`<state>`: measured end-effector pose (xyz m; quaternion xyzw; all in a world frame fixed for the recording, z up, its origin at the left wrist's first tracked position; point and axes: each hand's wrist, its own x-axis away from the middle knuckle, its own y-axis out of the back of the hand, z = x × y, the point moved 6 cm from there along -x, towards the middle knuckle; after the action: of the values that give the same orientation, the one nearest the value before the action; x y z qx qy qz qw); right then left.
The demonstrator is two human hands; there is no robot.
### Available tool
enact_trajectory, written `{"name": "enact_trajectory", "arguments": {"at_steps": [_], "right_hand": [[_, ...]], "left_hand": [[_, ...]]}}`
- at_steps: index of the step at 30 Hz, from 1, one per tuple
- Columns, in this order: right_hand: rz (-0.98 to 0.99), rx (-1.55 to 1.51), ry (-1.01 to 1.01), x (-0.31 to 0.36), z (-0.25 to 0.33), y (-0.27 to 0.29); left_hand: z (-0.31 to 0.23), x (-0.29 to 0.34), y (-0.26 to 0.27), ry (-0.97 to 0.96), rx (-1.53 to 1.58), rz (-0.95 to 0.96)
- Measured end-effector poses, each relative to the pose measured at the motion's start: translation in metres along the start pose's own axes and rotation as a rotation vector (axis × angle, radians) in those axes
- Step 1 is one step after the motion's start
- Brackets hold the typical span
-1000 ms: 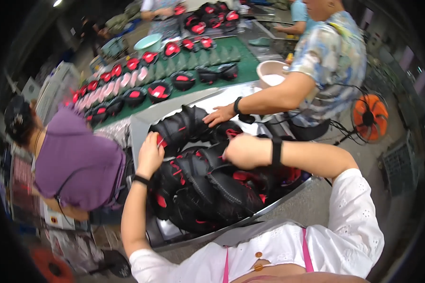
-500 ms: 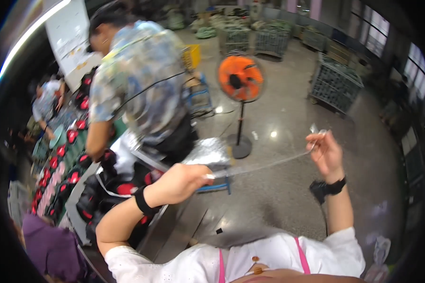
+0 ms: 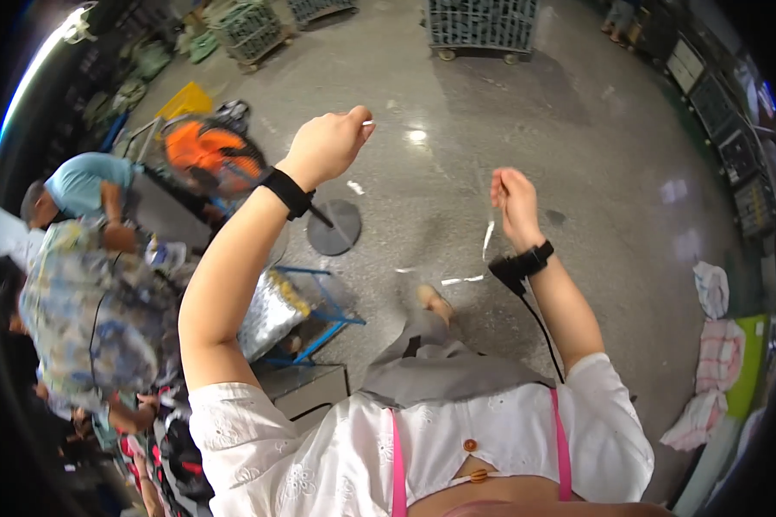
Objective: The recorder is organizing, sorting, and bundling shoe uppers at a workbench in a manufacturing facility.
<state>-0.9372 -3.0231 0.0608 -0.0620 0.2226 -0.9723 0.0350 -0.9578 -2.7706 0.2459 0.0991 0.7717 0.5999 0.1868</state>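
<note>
My left hand (image 3: 332, 145) is raised over the floor, its fingers closed, with a small white bit showing at the fingertips. Lower and to the right, my right hand (image 3: 517, 205) has its fingers curled together. A thin clear plastic strip (image 3: 489, 239) hangs beside it and catches the light. White glints lie lower down; whether they belong to the strip or to the floor I cannot tell. Both hands are well apart in mid-air. Each wrist wears a black band, and a cable runs from the right one.
On the left stand an orange fan (image 3: 211, 155) with a round base (image 3: 334, 227), and a blue-framed stand (image 3: 323, 297) holding silvery sheeting. Co-workers (image 3: 103, 310) bend at the far left. A wheeled crate (image 3: 478, 26) is ahead; cloths (image 3: 717, 353) hang at the right.
The view has swung right and downward. The strip, earlier stretched between both hands, now hangs beside the right hand. My left hand has risen, and the right hand has come closer in.
</note>
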Motion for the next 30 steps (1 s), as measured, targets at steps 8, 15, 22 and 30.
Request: {"name": "enact_trajectory", "arguments": {"at_steps": [8,15,22,30], "right_hand": [[0.391,0.754,0.069,-0.183,0.027,-0.056],[0.401,0.952,0.195,-0.353,0.004,-0.092],[0.657,0.223,-0.423,-0.570,-0.092,-0.141],[1.069,0.526,-0.668,-0.798,-0.146,-0.334]], "left_hand": [[0.103,-0.191,-0.105,-0.030,-0.036,0.094],[0.176,-0.345,-0.132,0.036,0.644,0.463],[0.342,-0.471,-0.144,0.129,1.203,0.274],[0.678,-0.392,-0.143,1.016,1.216,-0.735]]}}
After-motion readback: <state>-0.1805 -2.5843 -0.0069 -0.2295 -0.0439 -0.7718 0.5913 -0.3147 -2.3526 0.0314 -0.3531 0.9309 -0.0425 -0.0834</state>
